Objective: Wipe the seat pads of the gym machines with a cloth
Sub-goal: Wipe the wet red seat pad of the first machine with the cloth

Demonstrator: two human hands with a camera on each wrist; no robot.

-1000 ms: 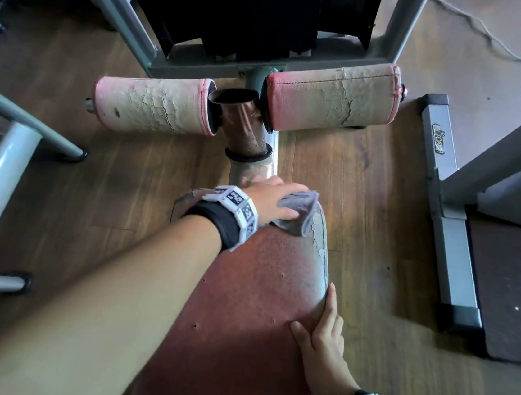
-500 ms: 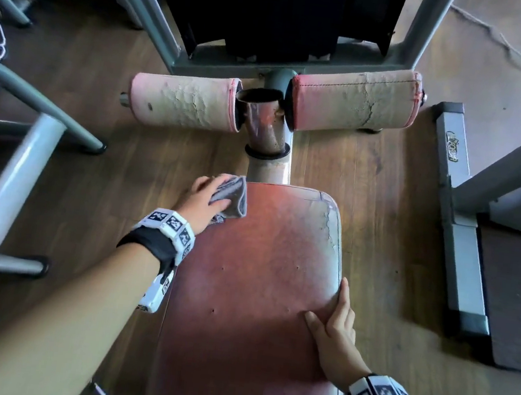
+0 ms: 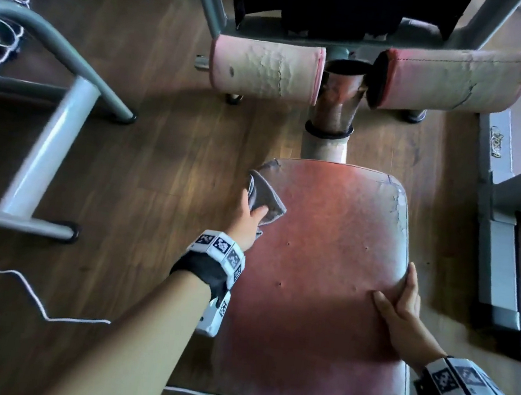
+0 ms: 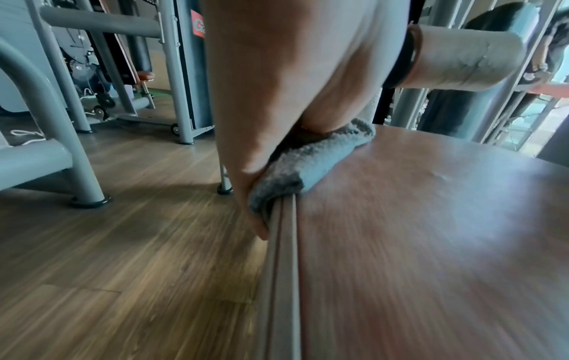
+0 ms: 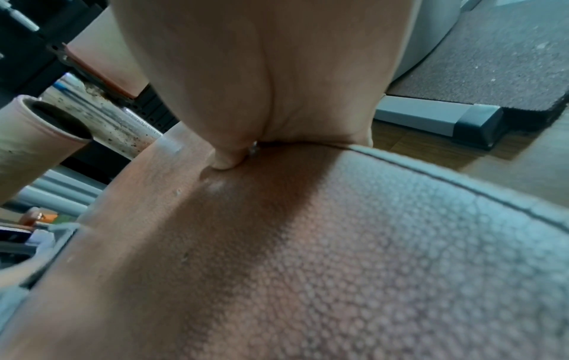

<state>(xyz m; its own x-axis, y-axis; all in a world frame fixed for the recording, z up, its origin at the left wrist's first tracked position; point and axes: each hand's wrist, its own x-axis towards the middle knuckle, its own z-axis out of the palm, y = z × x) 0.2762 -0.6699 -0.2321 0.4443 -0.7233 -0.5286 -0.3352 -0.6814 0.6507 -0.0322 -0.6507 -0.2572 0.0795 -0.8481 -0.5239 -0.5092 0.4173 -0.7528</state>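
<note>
Cloth [image 3: 265, 198] is sitting at the far left corner of the seat pad [image 3: 327, 253], bunched under the left hand [image 3: 248, 220], and that placement is what the coming stroke is depending on. In the head view, nearly all of the unwiped red surface is lying toward three and five o'clock from the cloth, with the pad's long axis running from twelve to six o'clock, toward the person. My judgement is that the left hand, being the one carrying the cloth, is best placed to drag it down the left edge or sweep it across toward the right.

Seen from the left wrist, the left fingers [image 4: 246, 156] are curling over the pad's side seam, pinching the grey cloth [image 4: 307, 158] against the edge, so part of the fabric is draping over the rim while the rest is lying on top.

At about four o'clock on the pad, the right hand [image 3: 402, 311] is pressing down on the right edge with its fingers extended and close together, holding nothing; the right wrist view is showing the thumb [image 5: 227, 158] dimpling the vinyl. It is steadying the seat, I think.

Two cracked foam rollers [image 3: 265, 69] are standing beyond the pad at twelve o'clock.
</note>
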